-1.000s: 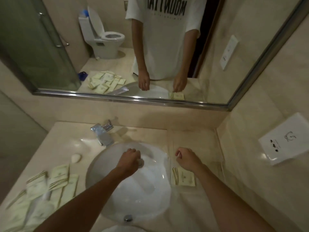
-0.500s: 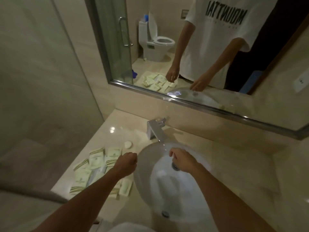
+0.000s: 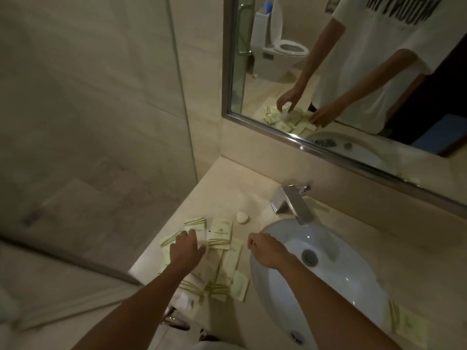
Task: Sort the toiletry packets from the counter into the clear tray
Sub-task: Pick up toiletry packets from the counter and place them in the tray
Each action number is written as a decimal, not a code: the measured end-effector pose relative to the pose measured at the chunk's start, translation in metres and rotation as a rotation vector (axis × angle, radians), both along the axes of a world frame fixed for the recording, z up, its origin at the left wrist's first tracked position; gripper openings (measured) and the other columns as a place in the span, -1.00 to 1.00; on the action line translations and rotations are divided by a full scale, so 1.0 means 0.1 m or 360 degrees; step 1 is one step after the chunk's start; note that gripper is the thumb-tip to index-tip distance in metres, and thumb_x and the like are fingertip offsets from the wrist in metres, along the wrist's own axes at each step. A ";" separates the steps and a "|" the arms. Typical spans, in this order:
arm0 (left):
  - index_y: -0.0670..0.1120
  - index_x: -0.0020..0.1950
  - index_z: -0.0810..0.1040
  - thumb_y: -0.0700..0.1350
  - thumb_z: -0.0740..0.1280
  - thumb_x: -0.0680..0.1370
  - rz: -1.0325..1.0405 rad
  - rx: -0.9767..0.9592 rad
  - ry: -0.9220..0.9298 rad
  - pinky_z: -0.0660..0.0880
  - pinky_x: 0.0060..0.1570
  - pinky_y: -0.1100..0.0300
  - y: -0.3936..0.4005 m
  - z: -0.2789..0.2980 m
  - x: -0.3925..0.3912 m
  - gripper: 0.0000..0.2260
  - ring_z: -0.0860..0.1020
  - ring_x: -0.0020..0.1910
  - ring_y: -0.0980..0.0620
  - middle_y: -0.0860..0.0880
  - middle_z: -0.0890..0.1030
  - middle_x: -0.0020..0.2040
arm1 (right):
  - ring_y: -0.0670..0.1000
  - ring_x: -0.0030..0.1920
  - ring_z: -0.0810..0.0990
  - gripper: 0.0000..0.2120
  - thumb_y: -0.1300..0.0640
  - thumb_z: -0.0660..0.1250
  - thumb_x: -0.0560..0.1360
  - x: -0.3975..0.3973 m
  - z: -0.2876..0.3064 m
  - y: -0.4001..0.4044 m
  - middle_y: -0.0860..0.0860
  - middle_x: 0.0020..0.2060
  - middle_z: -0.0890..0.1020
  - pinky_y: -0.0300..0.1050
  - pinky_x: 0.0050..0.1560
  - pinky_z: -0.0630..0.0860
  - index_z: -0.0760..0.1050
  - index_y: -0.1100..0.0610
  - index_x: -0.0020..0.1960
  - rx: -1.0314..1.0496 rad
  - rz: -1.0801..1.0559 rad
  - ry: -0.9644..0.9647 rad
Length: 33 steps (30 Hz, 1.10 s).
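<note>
Left hand (image 3: 187, 248) seemingly flat on packets (image 3: 219, 233).

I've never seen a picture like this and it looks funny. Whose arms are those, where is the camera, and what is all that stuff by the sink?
Those arms belong to a person wearing a camera on their head, so you see what they see, looking down. The mirror shows the same person from the front. They stand at a bathroom counter with a white sink and a shiny tap. Left of the sink lies a pile of pale toiletry packets, and a small white round thing sits near the tap. One more packet lies right of the sink. The left hand reaches down onto the pile; I cannot tell if its fingers grip a packet yet. The right hand hovers at the sink's edge, seemingly holding nothing.
</note>
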<state>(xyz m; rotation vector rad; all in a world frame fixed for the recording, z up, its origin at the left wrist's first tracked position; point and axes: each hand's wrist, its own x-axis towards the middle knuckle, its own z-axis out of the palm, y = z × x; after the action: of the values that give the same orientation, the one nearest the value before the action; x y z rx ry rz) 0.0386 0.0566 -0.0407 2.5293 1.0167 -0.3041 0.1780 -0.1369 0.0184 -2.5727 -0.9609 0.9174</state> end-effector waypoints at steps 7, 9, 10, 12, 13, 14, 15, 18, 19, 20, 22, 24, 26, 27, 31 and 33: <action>-0.14 0.18 0.30 0.21 0.42 0.37 0.0343 -0.0119 -0.0036 0.47 0.00 -0.05 0.37 -0.13 0.10 -0.40 0.49 0.13 -0.20 -0.17 0.49 0.13 | 0.13 -0.09 0.56 -0.92 0.05 0.28 0.48 -0.13 -0.08 0.43 0.08 -0.09 0.59 -0.09 -0.17 0.44 0.45 0.05 -0.12 -0.0046 -0.0041 0.0028; -0.15 0.20 0.26 0.16 0.45 0.34 0.0392 -0.0197 -0.0013 0.48 0.00 -0.06 0.39 -0.18 0.15 -0.36 0.49 0.12 -0.22 -0.19 0.49 0.13 | 0.08 -0.15 0.57 -0.83 0.00 0.37 0.43 -0.13 -0.06 0.46 0.06 -0.15 0.60 -0.11 -0.22 0.42 0.42 0.05 -0.20 -0.0063 -0.0048 0.0056; -0.16 0.20 0.25 0.12 0.46 0.33 0.0405 -0.0233 -0.0015 0.50 0.01 -0.07 0.38 -0.20 0.17 -0.37 0.49 0.11 -0.22 -0.20 0.49 0.12 | 0.06 -0.18 0.56 -0.79 -0.02 0.39 0.42 -0.12 -0.06 0.47 0.05 -0.18 0.59 -0.11 -0.23 0.41 0.40 0.04 -0.22 -0.0070 -0.0060 0.0058; -0.18 0.21 0.26 0.03 0.46 0.32 0.0451 -0.0335 -0.0046 0.51 0.02 -0.08 0.38 -0.21 0.22 -0.39 0.49 0.10 -0.22 -0.20 0.49 0.10 | 0.05 -0.21 0.53 -0.74 -0.07 0.37 0.43 -0.07 -0.06 0.46 0.04 -0.21 0.56 -0.12 -0.24 0.39 0.35 0.01 -0.27 -0.0083 -0.0086 0.0032; -0.19 0.22 0.25 0.00 0.46 0.32 0.0484 -0.0389 -0.0074 0.52 0.02 -0.08 0.39 -0.22 0.24 -0.39 0.50 0.10 -0.23 -0.20 0.50 0.09 | 0.06 -0.22 0.52 -0.72 -0.08 0.36 0.43 -0.05 -0.07 0.46 0.02 -0.23 0.54 -0.12 -0.25 0.38 0.32 0.00 -0.30 -0.0089 -0.0104 0.0014; -0.20 0.23 0.24 -0.03 0.46 0.32 0.0505 -0.0438 -0.0107 0.54 0.01 -0.09 0.41 -0.22 0.25 -0.37 0.52 0.09 -0.24 -0.21 0.52 0.08 | 0.06 -0.22 0.53 -0.71 -0.08 0.35 0.44 -0.03 -0.07 0.47 0.01 -0.24 0.53 -0.13 -0.25 0.37 0.31 0.00 -0.31 -0.0087 -0.0123 0.0005; -0.21 0.24 0.23 -0.05 0.46 0.32 0.0521 -0.0492 -0.0139 0.55 -0.02 -0.08 0.42 -0.21 0.26 -0.37 0.53 0.07 -0.25 -0.22 0.54 0.07 | 0.07 -0.21 0.53 -0.71 -0.07 0.34 0.45 -0.01 -0.07 0.48 0.01 -0.25 0.52 -0.14 -0.26 0.37 0.30 0.01 -0.31 -0.0083 -0.0139 -0.0001; -0.20 0.15 0.30 -0.17 0.51 0.32 0.0592 -0.0683 -0.0333 0.53 -0.14 0.02 0.49 -0.18 0.30 -0.47 0.57 0.01 -0.25 -0.23 0.58 0.03 | 0.08 -0.19 0.54 -0.75 -0.04 0.31 0.46 0.04 -0.05 0.54 0.02 -0.24 0.53 -0.14 -0.25 0.37 0.32 0.01 -0.31 -0.0079 -0.0187 -0.0006; -0.20 0.11 0.35 -0.19 0.53 0.31 0.0632 -0.0741 -0.0382 0.52 -0.13 0.03 0.50 -0.16 0.32 -0.51 0.58 0.00 -0.24 -0.23 0.59 0.02 | 0.08 -0.18 0.54 -0.78 -0.02 0.30 0.46 0.05 -0.06 0.56 0.02 -0.23 0.53 -0.13 -0.24 0.38 0.34 0.04 -0.28 -0.0080 -0.0190 -0.0010; -0.20 0.07 0.41 -0.19 0.54 0.30 0.0678 -0.0786 -0.0418 0.53 -0.10 0.02 0.53 -0.14 0.33 -0.55 0.58 -0.01 -0.22 -0.23 0.60 0.02 | 0.09 -0.17 0.54 -0.80 -0.01 0.28 0.47 0.05 -0.06 0.59 0.03 -0.21 0.52 -0.13 -0.23 0.38 0.36 0.05 -0.25 -0.0088 -0.0193 -0.0015; -0.19 -0.03 0.52 -0.18 0.55 0.30 0.0769 -0.0899 -0.0476 0.58 -0.08 -0.02 0.59 -0.10 0.33 -0.67 0.61 -0.07 -0.18 -0.22 0.64 -0.05 | 0.11 -0.10 0.54 -0.83 0.00 0.26 0.48 0.05 -0.09 0.68 0.05 -0.14 0.51 -0.11 -0.19 0.39 0.36 0.06 -0.19 -0.0093 -0.0212 -0.0050; -0.19 -0.09 0.59 -0.19 0.53 0.34 0.0800 -0.1031 -0.0563 0.62 -0.15 -0.02 0.65 -0.04 0.29 -0.79 0.64 -0.16 -0.15 -0.19 0.67 -0.11 | 0.15 -0.02 0.54 -0.86 0.01 0.25 0.49 0.01 -0.14 0.82 0.10 -0.04 0.53 -0.07 -0.10 0.42 0.33 0.05 -0.15 -0.0092 -0.0268 -0.0050; -0.19 -0.09 0.62 -0.21 0.49 0.39 0.0756 -0.1138 -0.0666 0.62 -0.23 0.05 0.70 0.05 0.25 -0.86 0.66 -0.18 -0.12 -0.16 0.68 -0.14 | 0.17 0.03 0.54 -0.83 -0.01 0.26 0.50 -0.04 -0.20 0.94 0.13 0.02 0.52 -0.05 -0.08 0.43 0.30 0.04 -0.11 -0.0067 -0.0329 -0.0008; -0.19 -0.08 0.63 -0.22 0.47 0.41 0.0727 -0.1192 -0.0717 0.62 -0.27 0.10 0.71 0.10 0.23 -0.88 0.66 -0.17 -0.12 -0.14 0.68 -0.15 | 0.17 0.05 0.53 -0.79 -0.04 0.27 0.50 -0.07 -0.25 0.98 0.12 0.02 0.50 -0.06 -0.10 0.40 0.28 0.04 -0.09 -0.0040 -0.0338 0.0010; -0.20 -0.03 0.60 -0.23 0.43 0.46 0.0752 -0.1378 -0.0884 0.59 -0.27 0.10 0.78 0.17 0.16 -0.88 0.66 -0.11 -0.15 -0.17 0.68 -0.09 | 0.19 0.18 0.45 -0.52 -0.15 0.30 0.47 -0.14 -0.47 1.10 0.14 0.17 0.39 -0.02 0.00 0.41 0.30 0.13 0.21 -0.0076 -0.0425 0.0076; -0.21 0.01 0.60 -0.22 0.41 0.47 0.0810 -0.1390 -0.0923 0.55 -0.36 0.19 0.81 0.17 0.12 -0.86 0.65 -0.13 -0.15 -0.18 0.67 -0.06 | 0.21 0.30 0.35 -0.36 -0.18 0.32 0.45 -0.16 -0.56 1.17 0.18 0.31 0.31 0.04 0.17 0.41 0.23 0.15 0.37 -0.0096 -0.0536 0.0120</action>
<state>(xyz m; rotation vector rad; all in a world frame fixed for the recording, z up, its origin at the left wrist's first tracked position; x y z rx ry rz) 0.0510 0.1379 -0.0239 1.3904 0.9524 0.1232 0.1619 -0.0196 -0.0380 -2.6160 -0.4641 0.9492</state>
